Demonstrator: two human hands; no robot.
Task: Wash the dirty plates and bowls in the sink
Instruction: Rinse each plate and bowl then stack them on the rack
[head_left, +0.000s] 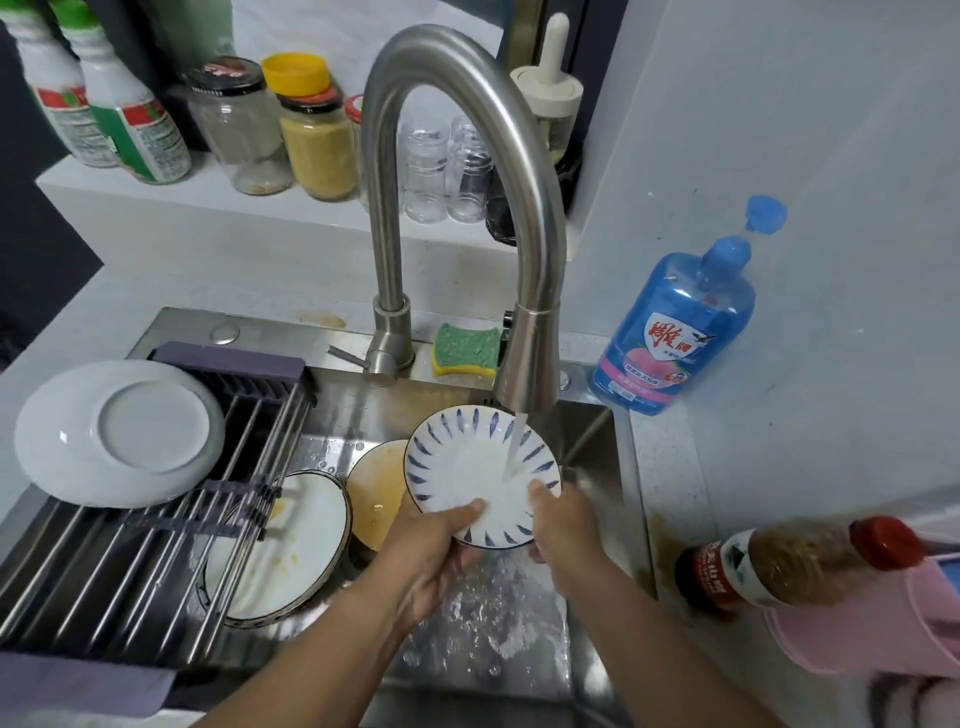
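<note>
A small white plate with blue dashes (467, 457) is tilted under the running faucet (524, 374), and water hits its face. My left hand (436, 551) grips its lower left rim with the thumb on the face. At its lower right rim, my right hand (561, 525) holds on as well. In the sink (592, 441) lie a greasy yellow-stained plate (374, 488) and a larger white plate with food smears (306, 540), partly under the rack. One white plate (119, 431) rests upside down on the rack.
A roll-up drying rack (156, 561) covers the sink's left half. A green-yellow sponge (465, 351) lies behind the faucet base. Blue dish soap bottle (670, 332) stands right of the sink, a red-capped sauce bottle (779, 561) nearer. Jars and bottles line the back ledge (208, 202).
</note>
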